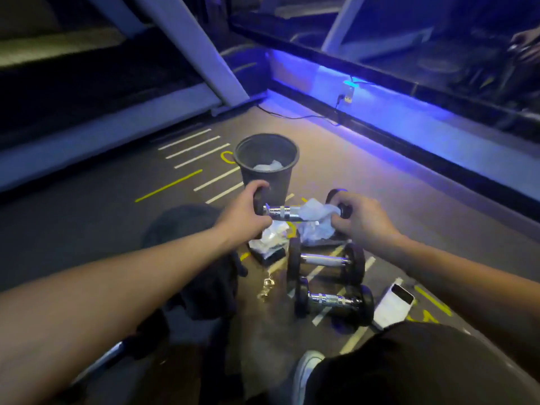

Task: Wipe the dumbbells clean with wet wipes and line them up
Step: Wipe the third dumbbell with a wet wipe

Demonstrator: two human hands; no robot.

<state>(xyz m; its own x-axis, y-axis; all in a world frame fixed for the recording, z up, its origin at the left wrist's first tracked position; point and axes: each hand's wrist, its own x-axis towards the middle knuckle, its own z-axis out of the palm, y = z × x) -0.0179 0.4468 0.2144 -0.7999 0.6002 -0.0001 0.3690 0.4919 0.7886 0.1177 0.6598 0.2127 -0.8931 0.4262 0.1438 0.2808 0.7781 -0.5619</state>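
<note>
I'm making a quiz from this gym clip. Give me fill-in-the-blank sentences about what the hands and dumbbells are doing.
1. The left hand grips one end of a raised ____.
2. The right hand presses a white ____ against its handle.
3. ____ dumbbells lie on the floor nearer the person.
4. The black bin holds crumpled ____.

Missing: dumbbell; wipe; Two; wipes
</note>
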